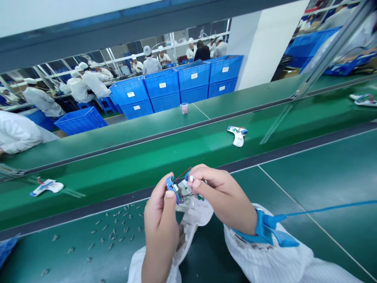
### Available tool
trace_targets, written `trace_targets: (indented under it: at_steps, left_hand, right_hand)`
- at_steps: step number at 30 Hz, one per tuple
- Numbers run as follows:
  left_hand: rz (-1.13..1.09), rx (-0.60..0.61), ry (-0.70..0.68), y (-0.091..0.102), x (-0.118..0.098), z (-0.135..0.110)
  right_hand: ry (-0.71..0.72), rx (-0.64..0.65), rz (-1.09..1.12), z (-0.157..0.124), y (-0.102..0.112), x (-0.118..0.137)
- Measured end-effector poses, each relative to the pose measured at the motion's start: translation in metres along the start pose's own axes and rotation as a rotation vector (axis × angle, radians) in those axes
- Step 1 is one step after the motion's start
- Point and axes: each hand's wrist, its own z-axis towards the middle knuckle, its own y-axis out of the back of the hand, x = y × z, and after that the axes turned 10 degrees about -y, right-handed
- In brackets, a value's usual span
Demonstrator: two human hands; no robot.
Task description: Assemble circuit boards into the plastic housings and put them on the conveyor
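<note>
Just above the near edge of the workbench, my left hand [161, 214] grips a small blue part with a green circuit board [174, 188]. Thin red and black wires run from it. My right hand [213, 188] pinches a small white piece [191, 179], perhaps a wire connector, beside a bit of blue. Below both hands sits an open white plastic gun-shaped housing [203, 212], partly covered by them. More of the green electronics shows under my right fingers. A blue wrist strap [262, 228] with a cord circles my right wrist.
Loose small screws [113, 234] lie scattered on the bench to the left. Beyond runs a green conveyor belt [141, 157] carrying a white housing [237, 135] and another housing [48, 187]. A small cup [184, 108] stands behind it. Blue crates [193, 80] and co-workers are farther off.
</note>
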Motion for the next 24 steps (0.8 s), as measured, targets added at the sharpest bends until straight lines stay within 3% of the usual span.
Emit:
trace_targets:
  at_steps: [10, 24]
  left_hand:
    - [0.077, 0.149, -0.278, 0.002, -0.007, -0.005]
    - [-0.005, 0.187, -0.186, 0.002, -0.011, -0.006]
  right_hand:
    - [0.188, 0.042, -0.219, -0.005, 0.009, 0.012]
    - [0.299, 0.116, -0.310, -0.006, 0.013, 0.015]
